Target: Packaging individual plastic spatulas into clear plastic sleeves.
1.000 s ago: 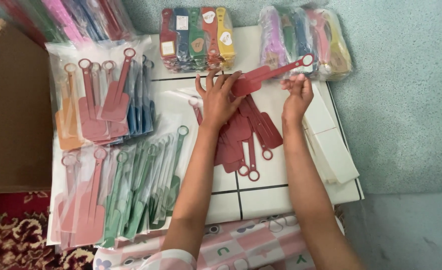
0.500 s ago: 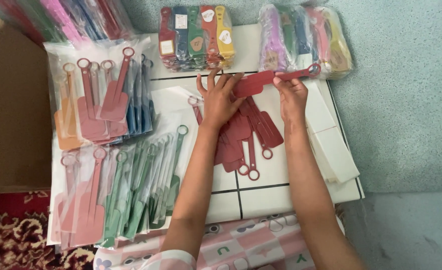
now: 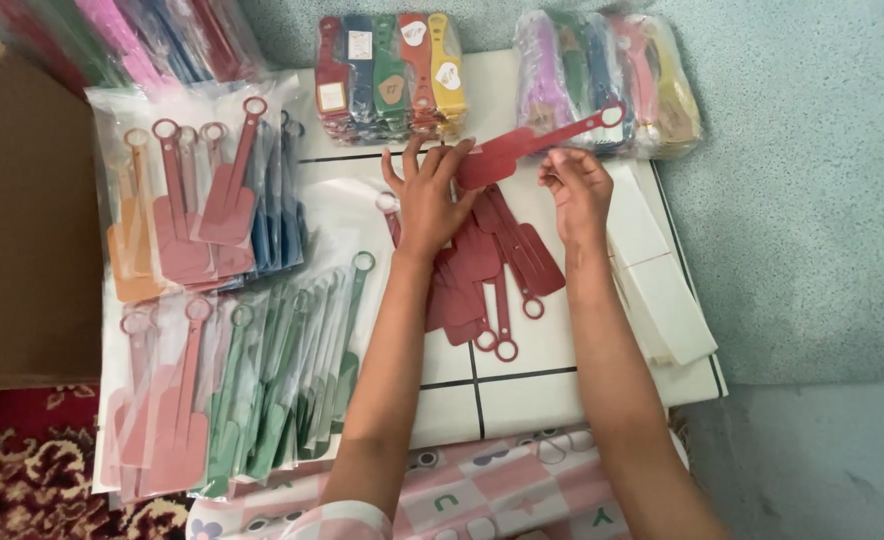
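My left hand (image 3: 430, 195) pinches the broad end of a dark red paddle-shaped tag with a ring-tipped strap (image 3: 522, 146). My right hand (image 3: 574, 188) holds the tag's thin strap from below, fingers curled around it. The tag is lifted above a loose pile of several matching dark red tags (image 3: 492, 270) lying on a white board with black lines (image 3: 522, 380).
Clear bags of pink, orange, blue tags (image 3: 197, 200) and pink, green tags (image 3: 242, 390) lie at left. Stacks of coloured bundles (image 3: 392, 75) and a bagged bundle (image 3: 612, 80) sit at the back. White cards (image 3: 662, 280) lie right, a brown cardboard box (image 3: 22, 230) left.
Both hands have kept hold of the red tag; the right hand slid inward along the strap and lowered a little, so the ring end now sticks out beyond it.
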